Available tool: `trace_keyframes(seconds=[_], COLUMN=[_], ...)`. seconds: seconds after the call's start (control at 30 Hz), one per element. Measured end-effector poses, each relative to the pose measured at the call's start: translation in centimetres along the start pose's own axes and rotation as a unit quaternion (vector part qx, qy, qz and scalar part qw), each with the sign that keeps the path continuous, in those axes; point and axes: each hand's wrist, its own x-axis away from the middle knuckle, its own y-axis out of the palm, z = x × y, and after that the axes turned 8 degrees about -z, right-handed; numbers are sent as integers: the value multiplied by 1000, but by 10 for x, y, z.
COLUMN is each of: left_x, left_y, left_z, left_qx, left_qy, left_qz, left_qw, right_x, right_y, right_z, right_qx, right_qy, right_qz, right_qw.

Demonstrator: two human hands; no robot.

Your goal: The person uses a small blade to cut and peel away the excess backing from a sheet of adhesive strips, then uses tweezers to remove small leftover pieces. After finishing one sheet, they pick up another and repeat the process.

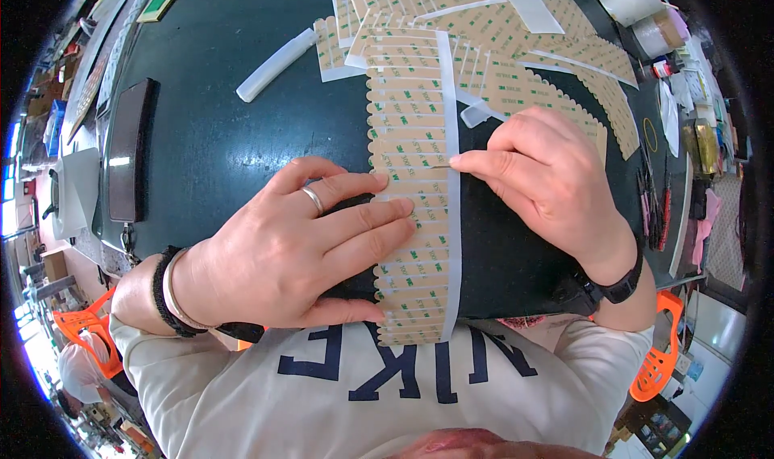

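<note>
The strip of tan sticky tabs (411, 185) lay on the dark bench (226, 137), its long axis running away from the person. The left hand (298, 249) pressed it flat, fingers spread; the right hand (548, 177) pinched one tab at the strip's right edge.

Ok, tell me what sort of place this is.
Likely a small assembly or hand-work bench. The hands, left hand and right hand, work a tan adhesive strip sheet on a dark green table, with more strip sheets, tape rolls and hand tools alongside.
</note>
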Motion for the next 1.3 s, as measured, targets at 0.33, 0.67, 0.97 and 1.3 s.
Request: trace_keyframes(seconds=[0.33,0.67,0.97,1.3], left_x=[-2,-1,-1,-2], left_y=[0,3,4,2], left_z=[-2,-2,-3,-2], left_qx=[-12,-4,-16,-7], left_qy=[20,49,56,55], left_qz=[12,20,20,15], left_qw=[1000,999,998,998], right_x=[-2,-6,-6,-7], right_y=[13,22,25,24], right_z=[4,3,2,0], right_qx=[-111,-100,-94,-89], right_qy=[51,20,3,9], right_qz=[26,31,29,24], right_qw=[992,994,995,996])
